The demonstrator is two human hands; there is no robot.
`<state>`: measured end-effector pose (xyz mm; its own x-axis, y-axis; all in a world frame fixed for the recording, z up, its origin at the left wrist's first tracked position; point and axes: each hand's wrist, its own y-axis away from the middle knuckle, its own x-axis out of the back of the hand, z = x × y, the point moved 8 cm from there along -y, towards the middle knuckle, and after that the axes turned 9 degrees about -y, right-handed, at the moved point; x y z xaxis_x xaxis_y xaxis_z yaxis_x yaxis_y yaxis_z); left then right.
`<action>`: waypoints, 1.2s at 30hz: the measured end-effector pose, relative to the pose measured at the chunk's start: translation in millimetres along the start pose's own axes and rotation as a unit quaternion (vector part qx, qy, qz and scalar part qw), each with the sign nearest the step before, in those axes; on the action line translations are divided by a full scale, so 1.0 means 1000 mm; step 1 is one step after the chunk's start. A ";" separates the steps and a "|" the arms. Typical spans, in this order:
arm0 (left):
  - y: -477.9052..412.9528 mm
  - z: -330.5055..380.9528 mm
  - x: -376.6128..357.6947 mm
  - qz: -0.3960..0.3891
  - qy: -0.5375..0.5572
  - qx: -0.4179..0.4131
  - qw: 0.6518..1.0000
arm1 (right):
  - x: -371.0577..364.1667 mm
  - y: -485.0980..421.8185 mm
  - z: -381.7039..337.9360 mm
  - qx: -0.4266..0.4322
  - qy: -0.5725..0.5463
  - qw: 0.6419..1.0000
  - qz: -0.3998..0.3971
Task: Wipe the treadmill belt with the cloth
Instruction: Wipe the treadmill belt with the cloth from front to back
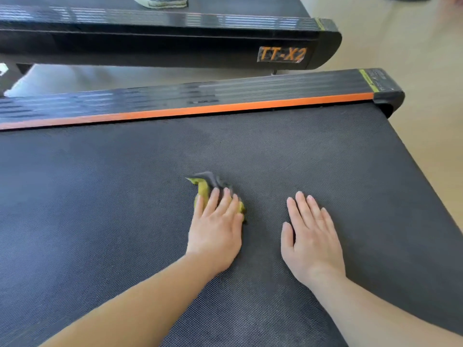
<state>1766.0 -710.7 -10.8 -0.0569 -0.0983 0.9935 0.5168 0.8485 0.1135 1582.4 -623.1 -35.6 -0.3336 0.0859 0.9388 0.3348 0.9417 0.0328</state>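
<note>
On the belt (125, 221), about mid-width, the left hand (215, 229) is pressing down on a bunched-up cloth (204, 187), yellow-green with some grey showing. Fingers (226, 199) are laid flat over it, not curled around, so it's pinned under the palm rather than gripped. The cloth pokes out past the fingertips toward the far side. The right hand (312, 236) sits just beside it, flat on the bare belt, fingers spread and holding nothing. Beyond the belt there's the side rail (225, 96) with an orange stripe (200, 110), then a second treadmill (175, 46) marked TT-X2, with a shoe (160, 1) on it.
</note>
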 end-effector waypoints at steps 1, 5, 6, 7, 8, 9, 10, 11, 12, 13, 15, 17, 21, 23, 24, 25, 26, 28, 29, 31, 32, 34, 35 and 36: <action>0.018 0.027 -0.002 0.000 0.014 -0.094 0.995 | 0.000 0.000 0.000 -0.002 0.000 1.000 0.002; 0.032 0.022 -0.008 -0.039 -0.053 -0.297 0.953 | 0.001 -0.001 0.000 -0.002 0.003 1.000 0.009; 0.018 0.003 -0.006 -0.023 -0.068 -0.260 0.963 | 0.001 0.000 0.000 -0.001 0.006 1.000 0.004; 0.002 -0.019 -0.003 -0.019 -0.073 -0.191 0.979 | 0.001 0.000 0.000 0.000 0.009 1.000 -0.001; -0.009 -0.036 -0.003 -0.032 -0.070 -0.115 0.990 | 0.001 0.000 0.000 0.001 0.012 1.000 -0.006; -0.013 -0.042 -0.005 -0.046 -0.060 -0.061 0.995 | 0.001 0.000 0.000 0.003 0.014 1.000 -0.008; -0.011 -0.037 -0.005 -0.050 -0.049 -0.035 0.997 | 0.002 0.000 0.000 0.002 0.015 1.000 -0.007; -0.001 -0.025 -0.006 -0.046 -0.037 -0.035 0.998 | 0.002 0.000 0.000 0.001 0.014 1.000 -0.005; 0.014 -0.010 -0.007 -0.046 -0.022 -0.060 0.997 | 0.002 0.000 0.000 0.001 0.013 1.000 -0.001; 0.032 0.004 -0.010 -0.054 -0.009 -0.102 0.993 | 0.002 0.000 -0.001 0.001 0.013 1.000 0.001; 0.064 0.020 -0.015 -0.076 -0.007 -0.204 0.976 | 0.001 -0.001 -0.001 0.002 0.016 1.000 0.002; 0.073 0.018 -0.017 -0.085 -0.024 -0.260 0.961 | 0.002 -0.001 -0.002 0.000 0.019 1.000 0.000; 0.057 0.012 -0.012 -0.077 -0.048 -0.295 0.951 | 0.003 -0.001 -0.003 -0.008 0.026 1.000 -0.002; 0.033 -0.004 -0.009 -0.059 -0.080 -0.254 0.962 | 0.001 -0.002 -0.001 -0.016 0.023 1.000 -0.009; 0.017 -0.018 -0.008 -0.050 -0.089 -0.200 0.974 | 0.001 -0.001 -0.001 -0.017 0.021 1.000 -0.012; 0.001 -0.033 -0.005 -0.049 -0.082 -0.132 0.987 | 0.001 -0.001 -0.001 -0.014 0.020 1.000 -0.014; -0.009 -0.042 -0.005 -0.054 -0.056 -0.070 0.995 | 0.002 0.000 -0.002 -0.010 0.020 1.000 -0.013; -0.009 -0.037 -0.007 -0.036 -0.001 -0.007 0.999 | 0.003 0.000 -0.002 -0.006 0.019 1.000 -0.011; 0.001 -0.024 -0.006 -0.013 0.000 -0.018 1.000 | 0.003 0.000 -0.002 -0.006 0.017 1.000 -0.009; 0.048 0.016 -0.010 0.000 -0.015 -0.128 0.992 | 0.003 -0.001 -0.002 -0.008 0.013 1.000 -0.002; 0.083 0.035 -0.015 -0.012 -0.007 -0.212 0.977 | 0.003 0.000 -0.002 -0.007 0.013 1.000 0.004; 0.136 0.049 -0.018 -0.070 -0.009 -0.361 0.930 | 0.003 0.000 -0.002 -0.006 0.016 1.000 0.013; 0.143 0.042 -0.016 -0.077 -0.019 -0.411 0.908 | 0.004 0.000 -0.002 -0.008 0.017 1.000 0.012; 0.138 0.033 -0.015 -0.053 -0.043 -0.436 0.897 | 0.004 0.000 -0.001 -0.010 0.017 1.000 0.007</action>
<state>1810.2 -574.9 -10.3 -0.1920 -0.0814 0.9780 0.9743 0.1039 0.1999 1582.4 -623.2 -31.7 -0.2987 0.0872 0.9504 0.3563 0.9340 0.0263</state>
